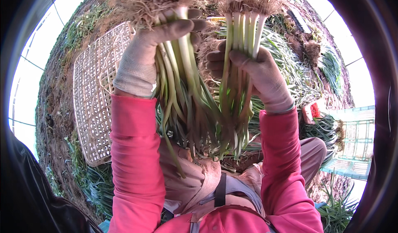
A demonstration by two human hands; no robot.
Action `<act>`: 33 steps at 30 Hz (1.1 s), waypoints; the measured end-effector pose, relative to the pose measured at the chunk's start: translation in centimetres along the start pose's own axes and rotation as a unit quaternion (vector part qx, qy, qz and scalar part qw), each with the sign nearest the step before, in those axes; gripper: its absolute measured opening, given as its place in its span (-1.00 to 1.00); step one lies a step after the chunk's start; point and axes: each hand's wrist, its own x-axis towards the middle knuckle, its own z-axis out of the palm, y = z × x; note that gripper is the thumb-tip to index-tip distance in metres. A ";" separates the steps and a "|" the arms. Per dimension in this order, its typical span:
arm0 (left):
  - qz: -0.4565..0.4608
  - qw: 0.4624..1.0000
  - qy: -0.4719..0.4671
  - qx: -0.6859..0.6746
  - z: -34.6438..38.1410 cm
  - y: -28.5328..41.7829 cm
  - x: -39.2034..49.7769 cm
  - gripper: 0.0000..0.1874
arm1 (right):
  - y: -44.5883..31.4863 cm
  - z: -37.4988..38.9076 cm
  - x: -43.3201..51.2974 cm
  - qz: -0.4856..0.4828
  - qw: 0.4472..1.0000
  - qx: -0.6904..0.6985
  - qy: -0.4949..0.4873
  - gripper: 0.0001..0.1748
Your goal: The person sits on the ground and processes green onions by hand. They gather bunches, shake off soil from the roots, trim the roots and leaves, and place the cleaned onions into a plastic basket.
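Observation:
My gloved left hand [155, 43] grips a bunch of green garlic or similar leek-like plants [188, 68] just below the roots. The bunch hangs roots up, its long flat leaves drooping towards my lap. In my gloved right hand [264, 71] is a second, neater bunch [244, 30], its pale stems side by side. Brown fibrous roots top both bunches, and the leaf ends of the two meet and overlap between my forearms.
A white perforated plastic crate [93, 99] leans on the soil at left. More plants [286, 55] lie in a heap beyond my right hand. At far right, a pale green crate [357, 139] stands beside a rooted bunch [326, 130] and a red-and-white object [312, 111].

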 end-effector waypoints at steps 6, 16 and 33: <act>-0.024 0.985 0.158 -0.066 2.4 -0.3 -0.4 -0.51 | -0.1 2.0 -0.9 -0.097 0.987 -0.124 0.030 -0.70; -0.001 0.957 0.253 -0.146 4.5 -2.1 0.3 -0.59 | 0.7 7.0 1.3 -0.202 0.825 -0.498 0.176 -0.83; 0.090 0.961 0.254 -0.062 5.9 -2.8 0.1 -0.29 | 1.2 10.3 2.0 -0.032 0.861 -0.480 0.165 -0.72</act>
